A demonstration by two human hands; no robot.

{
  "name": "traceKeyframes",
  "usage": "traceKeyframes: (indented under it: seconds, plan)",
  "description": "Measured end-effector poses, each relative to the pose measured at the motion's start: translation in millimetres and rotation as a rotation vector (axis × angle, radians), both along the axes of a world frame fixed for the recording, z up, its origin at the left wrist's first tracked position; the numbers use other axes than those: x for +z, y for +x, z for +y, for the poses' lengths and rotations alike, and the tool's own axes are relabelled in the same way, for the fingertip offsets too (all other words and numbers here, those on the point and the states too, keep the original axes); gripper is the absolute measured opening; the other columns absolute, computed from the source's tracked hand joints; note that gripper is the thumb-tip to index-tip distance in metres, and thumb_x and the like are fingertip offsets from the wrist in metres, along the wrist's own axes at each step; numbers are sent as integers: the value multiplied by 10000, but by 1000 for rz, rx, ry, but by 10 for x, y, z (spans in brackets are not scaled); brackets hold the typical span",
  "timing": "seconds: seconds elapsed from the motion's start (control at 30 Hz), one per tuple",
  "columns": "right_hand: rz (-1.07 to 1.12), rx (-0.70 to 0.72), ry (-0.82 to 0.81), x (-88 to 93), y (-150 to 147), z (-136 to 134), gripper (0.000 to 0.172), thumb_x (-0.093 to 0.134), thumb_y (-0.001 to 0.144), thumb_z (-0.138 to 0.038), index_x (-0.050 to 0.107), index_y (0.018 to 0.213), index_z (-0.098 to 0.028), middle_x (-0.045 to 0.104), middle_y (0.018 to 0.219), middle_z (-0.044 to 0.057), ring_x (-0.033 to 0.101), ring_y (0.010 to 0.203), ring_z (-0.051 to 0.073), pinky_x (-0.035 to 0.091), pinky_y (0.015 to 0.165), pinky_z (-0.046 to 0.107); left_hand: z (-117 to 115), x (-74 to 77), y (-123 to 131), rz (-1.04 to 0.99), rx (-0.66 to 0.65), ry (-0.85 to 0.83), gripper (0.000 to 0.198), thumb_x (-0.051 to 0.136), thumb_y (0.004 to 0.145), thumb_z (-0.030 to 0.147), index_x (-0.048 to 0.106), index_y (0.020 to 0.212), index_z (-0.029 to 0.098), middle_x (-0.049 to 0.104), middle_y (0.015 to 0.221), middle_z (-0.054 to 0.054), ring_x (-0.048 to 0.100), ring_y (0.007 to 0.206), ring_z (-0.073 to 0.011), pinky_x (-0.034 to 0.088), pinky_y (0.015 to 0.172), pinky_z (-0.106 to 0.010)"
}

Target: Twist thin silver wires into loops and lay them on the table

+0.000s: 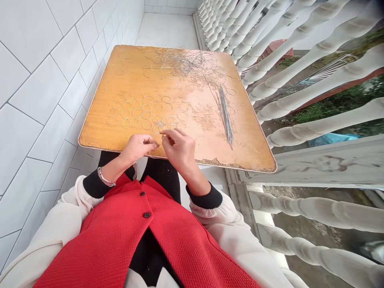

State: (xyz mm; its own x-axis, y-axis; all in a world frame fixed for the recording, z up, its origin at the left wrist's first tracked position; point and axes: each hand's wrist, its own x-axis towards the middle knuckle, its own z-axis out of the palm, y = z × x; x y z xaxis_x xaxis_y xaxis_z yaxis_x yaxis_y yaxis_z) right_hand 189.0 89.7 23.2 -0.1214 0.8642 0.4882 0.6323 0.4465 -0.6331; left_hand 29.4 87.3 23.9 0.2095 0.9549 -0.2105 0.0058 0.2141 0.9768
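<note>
My left hand [138, 149] is over the table's near edge, thumb and forefinger pinched on a thin wire ring [151, 156] that hangs just below the fingers. Close beside it, my right hand [179, 148] is closed, its fingertips pinched at the same spot; whether they grip the ring or some tiny piece is too small to tell. Just beyond the fingers lies a little heap of tiny light bits [160, 123]. Rows of thin wire rings [135, 110] are spread flat on the wooden table [102, 92] past my hands.
A tangled pile of wire loops [189, 61] covers the far part of the table. To the right lies a bundle of straight grey wires [225, 116]. A white tiled wall [39, 80] stands on the left, and a white balustrade [288, 88] runs along the right.
</note>
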Motion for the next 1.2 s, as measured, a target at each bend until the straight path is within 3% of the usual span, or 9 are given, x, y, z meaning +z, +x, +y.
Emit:
traceKeyframes:
  seconds: [0.23,0.47,0.73,0.8,0.9,1.0,1.1,1.2]
  plan:
    - [180,42,-204,44,123,-1,290,497,964,-329,737,1071,-205,694,811,46,618,643,158,508,672,322,11,47,-7,-13,34,-76,130,703,732,188,613,656,133,518,542,49,413,478,-39,307,474,-184]
    - [83,66,-110,4,58,13,224,588,865,-242,760,1005,-212,688,749,31,608,649,165,511,675,324,-5,45,-16,-16,2,-51,133,720,718,181,611,655,135,536,568,43,431,492,-41,310,471,-189]
    - [30,42,-70,14,30,38,189,558,864,-217,747,871,-213,700,792,55,623,718,180,512,730,337,-11,47,-11,-40,-18,-64,160,755,695,190,613,649,133,543,573,42,420,491,-37,317,484,-194]
    - [130,43,-133,24,50,31,187,589,891,-305,747,939,-218,701,798,46,623,698,171,518,710,332,8,63,-20,-29,-2,-76,159,757,694,193,615,656,132,543,573,40,426,497,-40,312,482,-191]
    - [376,54,-306,3,77,-30,355,612,905,-521,727,1056,-220,707,804,37,597,607,139,511,608,298,43,81,-55,-16,8,-66,139,720,724,204,616,663,135,543,584,36,428,504,-44,304,483,-194]
    - [568,132,-548,-62,67,-125,479,666,818,-673,730,936,-214,702,757,30,577,557,117,481,522,256,65,85,-93,3,-15,-28,134,712,728,228,626,674,141,551,598,35,415,503,-45,294,491,-205]
    - [682,184,-685,-120,24,-184,469,758,726,-665,703,725,-200,673,666,19,520,509,91,407,457,223,65,81,-115,44,-29,19,140,714,731,245,637,677,142,555,601,34,394,516,-49,281,511,-214]
    - [766,205,-710,-133,-7,-180,400,812,682,-575,694,664,-193,664,646,9,445,472,65,331,421,216,58,82,-125,63,-54,50,131,710,742,236,645,684,138,579,619,25,405,542,-59,289,542,-220]
